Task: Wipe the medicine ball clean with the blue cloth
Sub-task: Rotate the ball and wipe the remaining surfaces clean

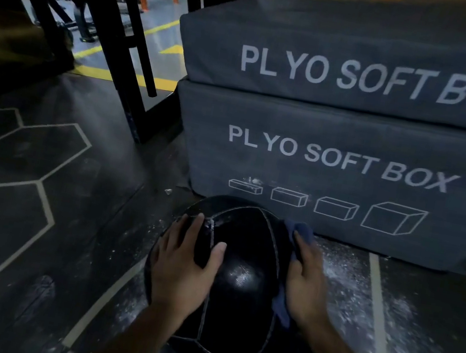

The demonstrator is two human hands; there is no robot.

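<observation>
Low in the centre of the frame, your left hand [183,264] lies spread and flat on the round black stitched medicine ball [234,285], steadying it on the floor. To its right, your right hand [305,282] presses the crumpled blue cloth [301,230] against the ball's side with straight fingers. Ease the left hand off and the ball could roll away under the wiping push, towards the white powder [345,274] at lower right.

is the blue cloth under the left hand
No, the blue cloth is pressed against the medicine ball by the right hand; the left hand rests bare on it.
</observation>
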